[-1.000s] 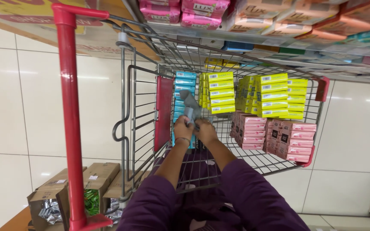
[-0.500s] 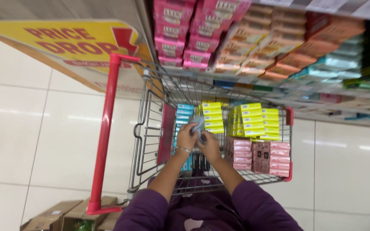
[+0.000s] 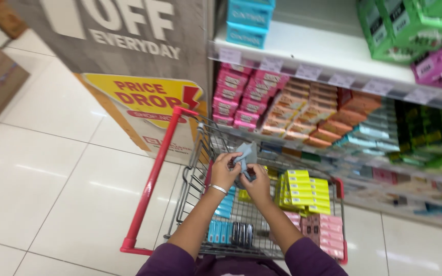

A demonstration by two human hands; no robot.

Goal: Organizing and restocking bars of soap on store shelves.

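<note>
While both hands meet above the shopping cart point(image 3: 152, 176), a small grey-blue box point(image 3: 246, 152) sits between them. Left hand point(image 3: 224, 171): fingers curled onto the box's left edge, bracelet at wrist. Right hand point(image 3: 257, 185): fingertips pinched on its lower end. Grip looks light, fingertip-only; judged risk is the box slipping and dropping among the blue packs point(image 3: 218, 231) or yellow boxes point(image 3: 303, 191) inside the cart. Shelf point(image 3: 344, 53) beyond the cart is densely stocked; a reach could dislodge neighbours.
</note>
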